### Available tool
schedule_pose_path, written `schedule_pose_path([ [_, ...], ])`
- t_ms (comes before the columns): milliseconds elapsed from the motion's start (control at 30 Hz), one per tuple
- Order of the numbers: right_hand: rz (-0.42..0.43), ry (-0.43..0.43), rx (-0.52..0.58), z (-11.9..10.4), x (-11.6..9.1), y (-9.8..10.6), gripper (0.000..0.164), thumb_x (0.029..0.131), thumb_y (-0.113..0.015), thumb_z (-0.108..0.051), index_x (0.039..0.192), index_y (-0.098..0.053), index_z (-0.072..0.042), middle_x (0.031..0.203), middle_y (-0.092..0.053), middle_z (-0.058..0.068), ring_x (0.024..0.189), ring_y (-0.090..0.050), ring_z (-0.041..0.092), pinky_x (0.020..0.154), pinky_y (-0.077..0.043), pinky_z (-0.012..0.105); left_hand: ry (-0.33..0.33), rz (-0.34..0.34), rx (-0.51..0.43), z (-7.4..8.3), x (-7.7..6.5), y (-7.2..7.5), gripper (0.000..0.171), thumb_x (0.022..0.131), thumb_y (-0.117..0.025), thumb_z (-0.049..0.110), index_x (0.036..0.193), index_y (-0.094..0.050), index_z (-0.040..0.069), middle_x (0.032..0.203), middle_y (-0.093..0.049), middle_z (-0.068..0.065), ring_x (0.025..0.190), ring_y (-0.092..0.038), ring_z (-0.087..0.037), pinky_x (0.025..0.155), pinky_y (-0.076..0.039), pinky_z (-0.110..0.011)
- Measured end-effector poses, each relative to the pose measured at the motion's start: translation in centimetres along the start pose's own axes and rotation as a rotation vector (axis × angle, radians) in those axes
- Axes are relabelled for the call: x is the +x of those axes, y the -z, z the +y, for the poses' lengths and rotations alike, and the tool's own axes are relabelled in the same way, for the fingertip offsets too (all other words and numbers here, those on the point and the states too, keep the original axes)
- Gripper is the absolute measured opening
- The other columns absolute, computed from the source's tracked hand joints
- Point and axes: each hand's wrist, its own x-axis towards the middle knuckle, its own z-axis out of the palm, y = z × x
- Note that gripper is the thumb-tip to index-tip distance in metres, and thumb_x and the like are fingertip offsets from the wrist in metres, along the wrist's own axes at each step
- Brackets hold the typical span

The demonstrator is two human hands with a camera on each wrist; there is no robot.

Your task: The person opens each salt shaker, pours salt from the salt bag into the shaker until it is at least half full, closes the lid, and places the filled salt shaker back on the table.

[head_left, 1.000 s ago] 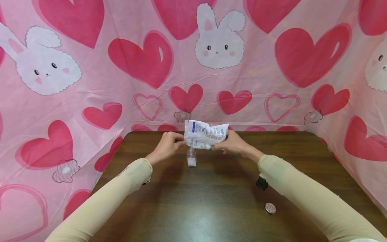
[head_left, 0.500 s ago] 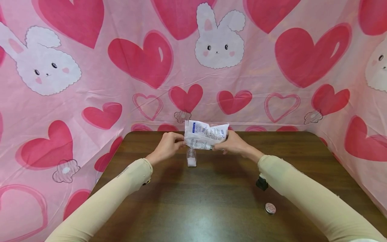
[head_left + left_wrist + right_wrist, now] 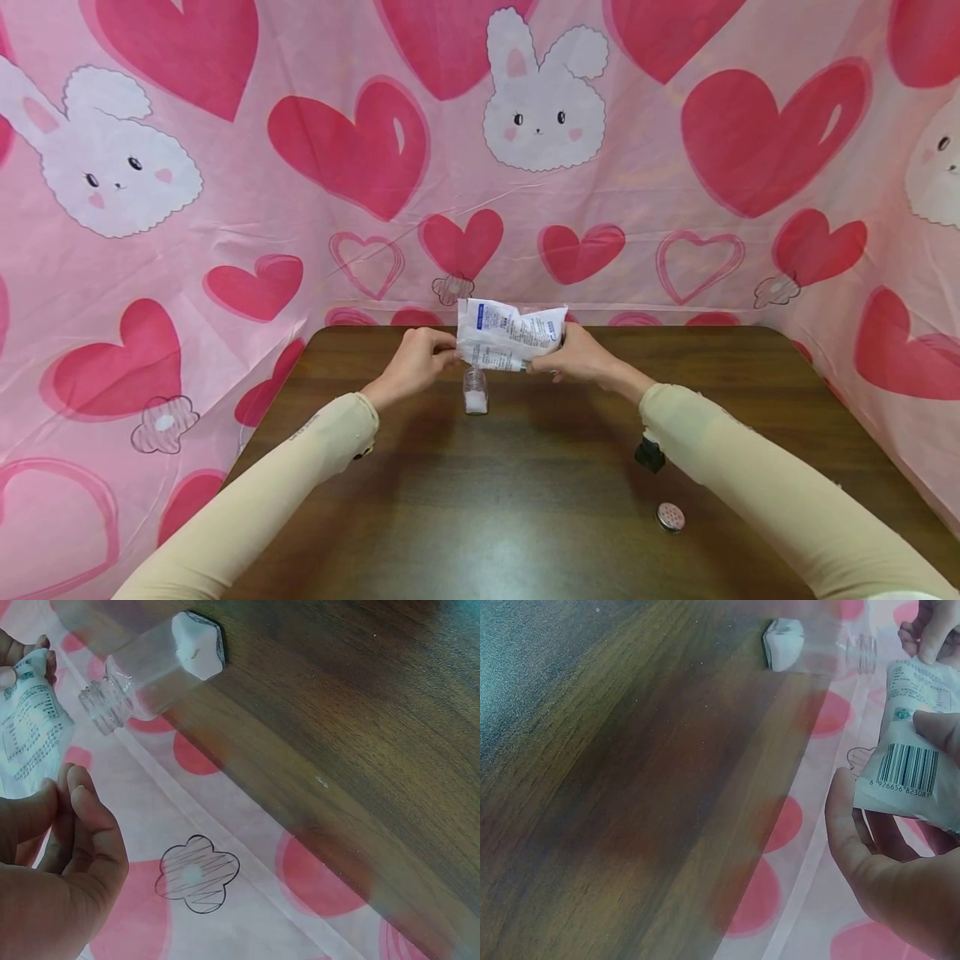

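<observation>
A soft, likely floppy bag
Your left hand pinches its corner, your right hand grips its end; support both.

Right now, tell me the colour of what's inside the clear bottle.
White. The contents of the clear bottle show best in the left wrist view.

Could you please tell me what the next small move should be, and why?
I would probably tilt the white packet slightly more toward the bottle with the right hand, while the left hand steadies the end it pinches. The bottle stands uncapped by that end, and the white contents fill only its lower part.
</observation>
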Motion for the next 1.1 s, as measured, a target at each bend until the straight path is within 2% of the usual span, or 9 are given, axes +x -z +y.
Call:
schedule_pose_path([
  [300,0.004,0.002,0.0,-0.09,0.06,0.03,0.045,0.081,-0.09,-0.014,0.119,-0.069,-0.005,0.103,-0.075,0.01,0.085,-0.07,0.021,0.072,-0.06,0.055,0.001,0.0,0.002,-0.22,0.12,-0.03,0.009,0.094,-0.077,-0.002,0.091,-0.081,0.005,0.078,-0.073,-0.003,0.069,-0.06,-0.013,0.062,-0.05,-0.029],
  [633,0.001,0.008,-0.006,-0.07,-0.02,0.02,0.045,0.081,-0.09,-0.016,0.12,-0.068,-0.004,0.105,-0.075,0.01,0.086,-0.07,0.022,0.07,-0.061,0.052,-0.007,0.003,0.008,-0.18,0.08,-0.06,0.01,0.094,-0.077,-0.002,0.089,-0.081,0.006,0.077,-0.073,-0.004,0.069,-0.057,-0.012,0.061,-0.047,-0.029],
  [900,0.005,-0.001,-0.002,0.0,0.06,0.0,0.045,0.081,-0.09,-0.014,0.119,-0.068,-0.005,0.104,-0.075,0.01,0.085,-0.069,0.022,0.074,-0.06,0.059,-0.006,0.002,0.003,-0.15,0.07,-0.04,0.01,0.094,-0.077,-0.001,0.089,-0.081,0.006,0.078,-0.073,-0.004,0.069,-0.057,-0.013,0.061,-0.047,-0.03],
  [1100,0.003,0.004,-0.004,-0.09,0.05,-0.03,0.046,0.081,-0.09,-0.015,0.12,-0.068,-0.005,0.104,-0.075,0.01,0.084,-0.069,0.022,0.073,-0.06,0.058,-0.002,0.0,0.004,-0.15,0.01,0.0,0.01,0.094,-0.076,-0.002,0.089,-0.081,0.006,0.078,-0.073,-0.004,0.069,-0.057,-0.013,0.06,-0.048,-0.03],
])
